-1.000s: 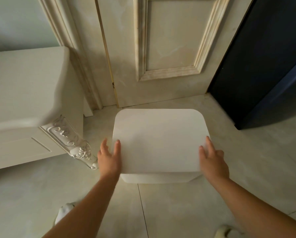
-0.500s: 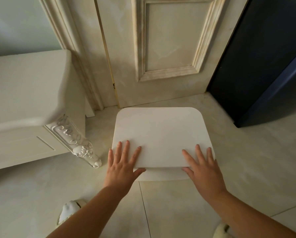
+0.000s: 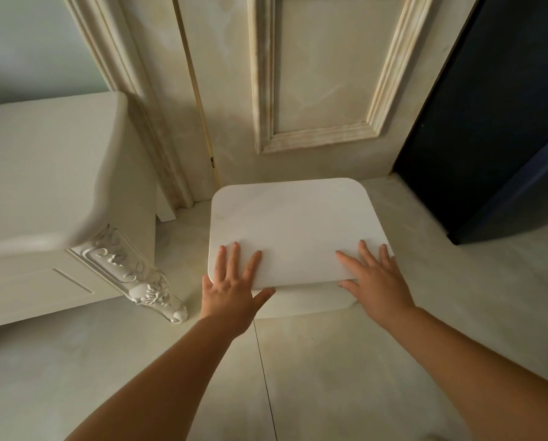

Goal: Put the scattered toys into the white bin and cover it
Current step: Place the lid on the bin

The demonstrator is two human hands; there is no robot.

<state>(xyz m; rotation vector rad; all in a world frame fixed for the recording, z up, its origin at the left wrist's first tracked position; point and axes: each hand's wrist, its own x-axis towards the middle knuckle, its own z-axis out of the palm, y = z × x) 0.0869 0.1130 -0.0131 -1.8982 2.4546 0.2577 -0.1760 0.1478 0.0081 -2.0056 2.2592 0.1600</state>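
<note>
A flat white lid (image 3: 295,227) with rounded corners lies on top of the white bin (image 3: 304,302), of which only the near wall shows below the lid's front edge. My left hand (image 3: 231,288) rests flat on the lid's near left corner, fingers spread, thumb over the front edge. My right hand (image 3: 374,281) lies flat on the near right corner, fingers apart, thumb at the front edge. No toys are visible; the bin's inside is hidden by the lid.
The bin stands on a pale tiled floor (image 3: 345,377) in front of a cream panelled door (image 3: 317,90). A white carved cabinet (image 3: 43,202) with an ornate leg (image 3: 151,291) is close on the left. A dark blue piece of furniture (image 3: 495,122) stands at the right.
Both hands moved from gripping the lid's side edges to lying flat on its near corners with fingers spread. The lid sits lower on the bin.
</note>
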